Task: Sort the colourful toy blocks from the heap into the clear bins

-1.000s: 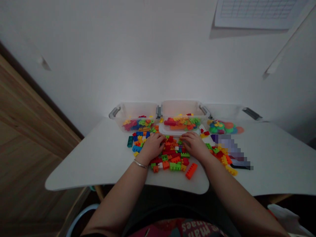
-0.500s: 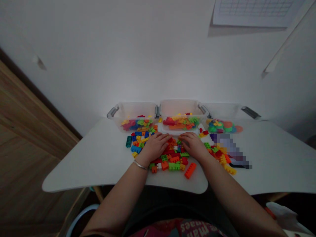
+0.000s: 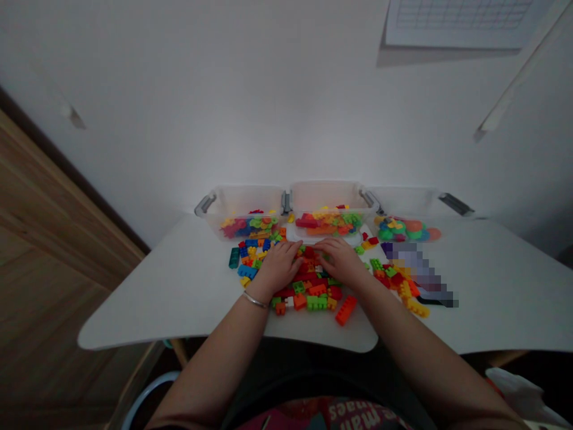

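Observation:
A pile of toy building bricks in several colours lies on the white table, with both my hands over it. My left hand rests on the left of the pile, fingers stretched out and thumb apart. Opposite it, my right hand reaches in from the right, its fingers extended over the bricks and thumb apart. Between the fingertips of the two hands lies a red brick; I cannot tell whether either touches it. Closer to me are a light green brick and a long orange brick.
Three clear boxes stand along the wall: a left box, a middle box and a right box, each holding coloured pieces. Yellow bricks lie to the right beside a blurred-out flat item. A teal brick sits at left.
My right hand has shifted left, closer to my left hand, uncovering a few bricks on its right. My left hand has barely moved.

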`<state>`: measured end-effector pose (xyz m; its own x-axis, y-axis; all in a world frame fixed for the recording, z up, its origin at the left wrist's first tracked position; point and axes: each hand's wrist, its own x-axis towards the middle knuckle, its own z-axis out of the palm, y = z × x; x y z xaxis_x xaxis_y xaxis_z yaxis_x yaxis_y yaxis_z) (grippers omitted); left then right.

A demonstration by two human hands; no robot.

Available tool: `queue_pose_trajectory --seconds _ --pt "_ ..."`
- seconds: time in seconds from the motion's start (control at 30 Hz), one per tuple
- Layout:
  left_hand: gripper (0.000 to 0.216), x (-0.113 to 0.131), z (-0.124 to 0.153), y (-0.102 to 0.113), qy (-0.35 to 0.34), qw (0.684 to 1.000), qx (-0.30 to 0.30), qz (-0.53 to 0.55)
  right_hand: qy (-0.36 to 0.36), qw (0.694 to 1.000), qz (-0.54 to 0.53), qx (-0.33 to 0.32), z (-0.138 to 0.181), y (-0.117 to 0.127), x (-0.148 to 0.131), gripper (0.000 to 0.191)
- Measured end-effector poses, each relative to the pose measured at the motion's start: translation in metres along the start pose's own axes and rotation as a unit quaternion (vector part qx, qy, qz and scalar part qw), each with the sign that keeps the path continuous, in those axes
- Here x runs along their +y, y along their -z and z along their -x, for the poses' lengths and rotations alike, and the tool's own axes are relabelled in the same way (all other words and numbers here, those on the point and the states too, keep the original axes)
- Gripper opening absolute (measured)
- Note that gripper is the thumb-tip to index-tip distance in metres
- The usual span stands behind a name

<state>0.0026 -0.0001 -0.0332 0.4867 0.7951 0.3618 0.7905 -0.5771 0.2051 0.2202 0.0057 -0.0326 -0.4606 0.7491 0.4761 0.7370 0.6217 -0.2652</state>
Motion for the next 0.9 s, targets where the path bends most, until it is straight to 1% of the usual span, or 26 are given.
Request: queue_pose_trajectory --seconds 0.1,0.2,0.3,0.4,0.5,0.6,0.67,0.73,0.8,0.9 --pt "0.032 -0.001 0.000 0.000 -0.010 1.000 0.002 0.002 -0.005 0.999 0.024 -0.027 -0.009 -0.005 -0.004 0.032" --pt "0.030 -0.001 0.000 0.001 -0.021 1.000 0.006 0.010 -0.018 0.998 0.040 -0.046 -0.014 -0.009 -0.004 0.031" --pt "0.033 -0.001 0.000 0.002 -0.028 0.999 0.011 0.021 -0.036 0.998 0.026 -0.043 -0.017 -0.011 -0.001 0.026" --pt "0.034 0.000 0.000 0.003 -0.033 0.999 0.019 0.028 -0.057 0.998 0.003 -0.021 -0.016 -0.011 0.000 0.021" --pt "0.031 0.001 -0.001 0.007 -0.010 0.999 0.037 0.017 -0.083 0.996 -0.029 0.034 -0.012 -0.008 -0.001 0.015" --pt "0.025 0.003 -0.001 0.012 0.017 0.999 0.044 -0.002 -0.107 0.985 -0.048 0.130 -0.008 0.000 -0.001 0.008" --pt "0.020 0.005 0.000 0.014 0.027 0.999 0.044 -0.015 -0.116 0.972 -0.039 0.199 -0.008 0.009 0.001 0.009" --pt "0.019 0.006 0.000 0.016 0.051 0.996 0.055 -0.038 -0.126 0.959 -0.020 0.252 -0.012 0.020 0.006 0.013" --pt "0.019 0.008 0.001 0.017 0.078 0.992 0.075 -0.065 -0.148 0.946 0.002 0.287 -0.019 0.032 0.012 0.018" --pt "0.020 0.009 0.002 0.019 0.092 0.987 0.090 -0.095 -0.187 0.933 0.044 0.305 -0.031 0.047 0.021 0.024"
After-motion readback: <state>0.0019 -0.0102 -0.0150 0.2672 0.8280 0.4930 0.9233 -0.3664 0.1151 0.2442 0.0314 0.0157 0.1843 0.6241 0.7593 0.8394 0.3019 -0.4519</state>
